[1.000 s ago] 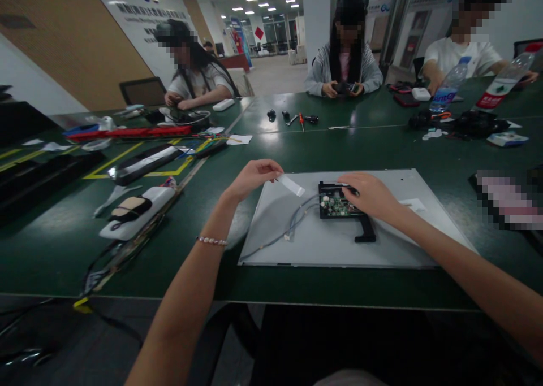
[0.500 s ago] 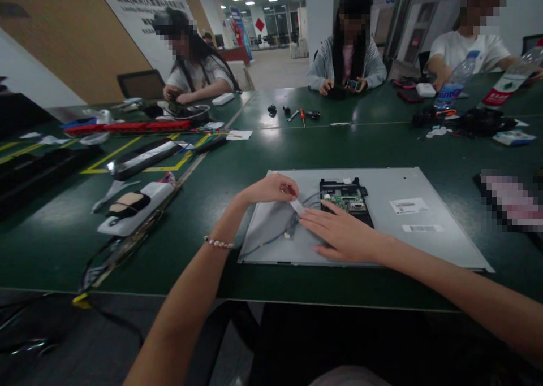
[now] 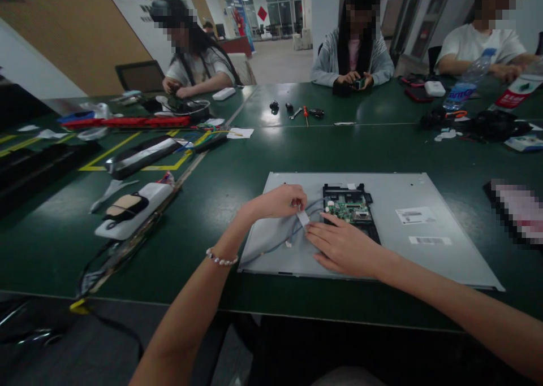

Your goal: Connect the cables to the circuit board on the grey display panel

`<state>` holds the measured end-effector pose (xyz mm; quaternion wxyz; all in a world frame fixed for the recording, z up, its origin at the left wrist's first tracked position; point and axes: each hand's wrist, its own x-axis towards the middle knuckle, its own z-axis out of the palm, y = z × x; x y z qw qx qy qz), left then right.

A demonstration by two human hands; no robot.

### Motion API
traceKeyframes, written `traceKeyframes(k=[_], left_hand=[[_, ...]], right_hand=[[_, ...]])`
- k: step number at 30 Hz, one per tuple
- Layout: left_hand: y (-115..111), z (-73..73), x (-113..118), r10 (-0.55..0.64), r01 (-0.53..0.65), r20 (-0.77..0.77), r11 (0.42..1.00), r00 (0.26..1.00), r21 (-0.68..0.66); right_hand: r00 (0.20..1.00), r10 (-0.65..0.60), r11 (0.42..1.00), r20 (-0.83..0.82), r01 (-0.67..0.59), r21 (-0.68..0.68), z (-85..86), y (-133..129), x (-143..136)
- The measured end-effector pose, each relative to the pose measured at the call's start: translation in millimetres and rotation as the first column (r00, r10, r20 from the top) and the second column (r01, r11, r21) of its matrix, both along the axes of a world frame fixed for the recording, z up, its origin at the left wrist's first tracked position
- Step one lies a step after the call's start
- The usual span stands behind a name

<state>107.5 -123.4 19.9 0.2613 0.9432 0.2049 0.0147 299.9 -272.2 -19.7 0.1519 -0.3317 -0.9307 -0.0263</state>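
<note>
My left hand (image 3: 282, 201) pinches the upper end of a small white strip of tape (image 3: 302, 218) that lies over thin grey cables (image 3: 274, 246). Flat on a large metal panel (image 3: 403, 191) rests my right hand (image 3: 345, 247), fingers stretched out and their tips at the strip's lower end. A green circuit board (image 3: 348, 209) sits in a black plastic frame (image 3: 345, 189) on the panel, partly covered by my right hand. The cables run from the frame toward the panel's left edge. Two printed labels (image 3: 416, 215) are stuck to the panel's right side.
On the left lie a white device with a black-strapped pad (image 3: 136, 208) and a dark pouch (image 3: 142, 159). Small tools (image 3: 306, 115) lie farther back. Bottles (image 3: 466, 86) and a blurred phone-like object (image 3: 517, 211) are on the right. Several people sit across the green table (image 3: 280, 148).
The view has shifted slightly, so the panel and hands appear a little lower and farther right. My left hand keeps its pinch on the strip; the right hand stays flat.
</note>
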Motion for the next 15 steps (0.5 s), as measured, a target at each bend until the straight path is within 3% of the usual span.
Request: traceKeyframes(k=[8,15], left_hand=[[-2.3,5.8,1.2,0.037,-0.038,0.036,0.999,0.999,0.009],[-5.4,3.7,1.7,0.066,-0.067,-0.01,0.992,0.998,-0.103]], right_hand=[[0.999,-0.001,1.0,-0.034,0.002,0.005,-3.2,4.5,-0.8],[0.999,-0.003,1.0,-0.038,0.003,0.017,-3.1,3.9,-2.4]])
